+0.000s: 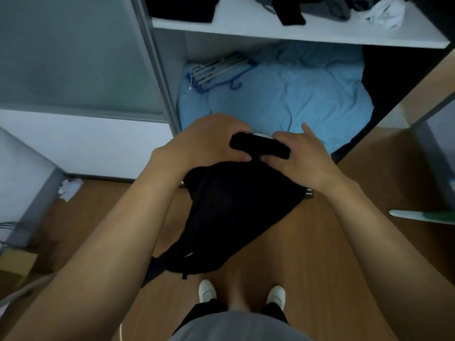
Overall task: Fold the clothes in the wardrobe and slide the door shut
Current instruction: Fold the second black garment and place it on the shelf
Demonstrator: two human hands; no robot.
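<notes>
A black garment hangs in the air in front of the open wardrobe, its top edge bunched into a roll. My left hand grips the left end of that roll. My right hand holds the right end, thumb under the cloth and index finger sticking out. The rest of the garment droops down toward my feet. The wardrobe's sliding door stands pushed to the left. On the upper shelf lie loose dark clothes and a white crumpled item.
A light blue blanket fills the lower wardrobe compartment, with a bundle of hangers on its left. A dark garment hangs at the right inside. The floor is wood; crumpled paper lies at left, a white-green object at right.
</notes>
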